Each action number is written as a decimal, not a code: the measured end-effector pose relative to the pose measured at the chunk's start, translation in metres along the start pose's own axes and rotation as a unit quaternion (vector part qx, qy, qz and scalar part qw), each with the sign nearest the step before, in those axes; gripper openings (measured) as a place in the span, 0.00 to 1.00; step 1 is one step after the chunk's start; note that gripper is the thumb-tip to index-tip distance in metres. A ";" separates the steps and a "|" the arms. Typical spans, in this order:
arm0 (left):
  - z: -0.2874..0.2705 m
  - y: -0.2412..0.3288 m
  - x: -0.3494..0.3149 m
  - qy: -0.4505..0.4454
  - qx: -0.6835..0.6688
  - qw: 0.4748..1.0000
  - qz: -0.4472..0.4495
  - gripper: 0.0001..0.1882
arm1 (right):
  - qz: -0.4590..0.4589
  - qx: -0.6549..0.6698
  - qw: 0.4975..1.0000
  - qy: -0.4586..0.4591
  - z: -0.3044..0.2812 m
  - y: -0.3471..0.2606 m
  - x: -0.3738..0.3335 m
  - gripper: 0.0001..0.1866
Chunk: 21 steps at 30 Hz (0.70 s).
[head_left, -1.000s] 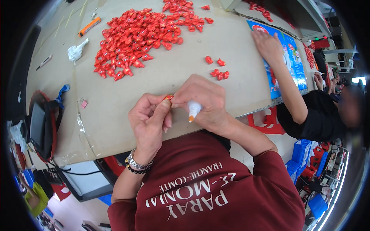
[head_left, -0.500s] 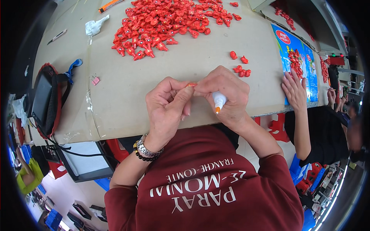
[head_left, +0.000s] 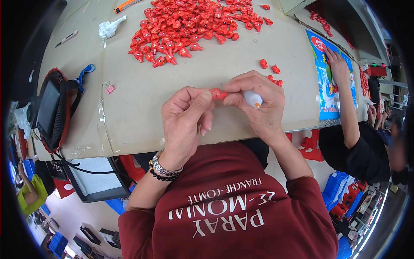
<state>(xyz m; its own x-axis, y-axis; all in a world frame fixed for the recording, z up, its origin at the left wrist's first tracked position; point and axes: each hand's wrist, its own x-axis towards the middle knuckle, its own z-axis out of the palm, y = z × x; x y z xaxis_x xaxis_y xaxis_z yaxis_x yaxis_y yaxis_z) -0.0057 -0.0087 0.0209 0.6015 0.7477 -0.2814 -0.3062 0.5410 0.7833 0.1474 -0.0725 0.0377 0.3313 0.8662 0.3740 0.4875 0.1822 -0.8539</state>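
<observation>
Between my two hands is a small red figure-like piece (head_left: 218, 93); the thumb and fingers of my left hand (head_left: 184, 114) pinch one end. My right hand (head_left: 261, 103) pinches its other end between thumb and forefinger. Tucked in that same right hand is a white marker pen (head_left: 252, 99) with an orange tip, pointing back toward me. Several loose red pieces (head_left: 275, 69) lie just beyond my right hand, partly hidden by it. A large heap of the same red pieces (head_left: 181, 30) covers the far middle of the table.
On the left of the table (head_left: 129, 86) are a black bag with red edging (head_left: 55, 110), a pink binder clip (head_left: 109, 89), a pen (head_left: 67, 38) and a crumpled white tissue (head_left: 111, 27). At right, a co-worker's hand (head_left: 338, 64) rests over a blue printed sheet (head_left: 325, 93).
More of the red piece shows between my fingers, and my right hand has shifted slightly right, the marker turning with it. The co-worker's hand moved farther away over the blue sheet.
</observation>
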 end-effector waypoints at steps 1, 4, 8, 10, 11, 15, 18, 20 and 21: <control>0.000 0.000 0.000 0.000 -0.004 1.000 -0.003 0.08 | -0.012 -0.005 1.000 0.005 0.001 0.002 0.000 0.10; 0.000 -0.001 -0.002 -0.003 -0.004 1.000 0.001 0.08 | -0.042 -0.016 0.999 0.014 0.002 0.008 -0.001 0.10; -0.003 -0.008 -0.002 -0.018 0.035 0.998 0.053 0.07 | -0.056 -0.020 0.998 0.009 0.003 0.009 -0.003 0.10; -0.001 -0.010 -0.002 -0.013 0.056 0.996 0.073 0.06 | -0.060 -0.025 0.998 0.005 0.003 0.010 -0.004 0.09; 0.000 -0.011 -0.002 -0.005 0.065 0.995 0.076 0.06 | -0.062 -0.031 0.998 0.004 0.002 0.010 -0.005 0.09; 0.000 -0.013 -0.002 0.000 0.086 0.992 0.094 0.05 | -0.069 -0.040 0.997 0.010 0.003 0.009 -0.007 0.09; -0.002 -0.015 -0.001 -0.012 0.089 0.991 0.095 0.05 | -0.069 -0.036 0.997 0.013 0.003 0.010 -0.008 0.09; 0.002 -0.013 0.000 -0.006 0.076 0.993 0.086 0.06 | -0.052 -0.023 0.998 0.018 0.003 0.010 -0.008 0.09; 0.005 -0.011 -0.001 -0.004 0.069 0.994 0.080 0.06 | -0.042 -0.017 0.999 0.020 0.002 0.009 -0.008 0.08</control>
<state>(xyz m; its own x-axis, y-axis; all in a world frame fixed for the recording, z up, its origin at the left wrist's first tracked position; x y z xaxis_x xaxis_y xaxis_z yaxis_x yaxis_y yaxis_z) 0.0007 -0.0174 0.0148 0.5592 0.8167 -0.1424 -0.2943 0.3561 0.8869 0.1477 -0.0769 0.0267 0.3200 0.8286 0.4594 0.5417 0.2378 -0.8062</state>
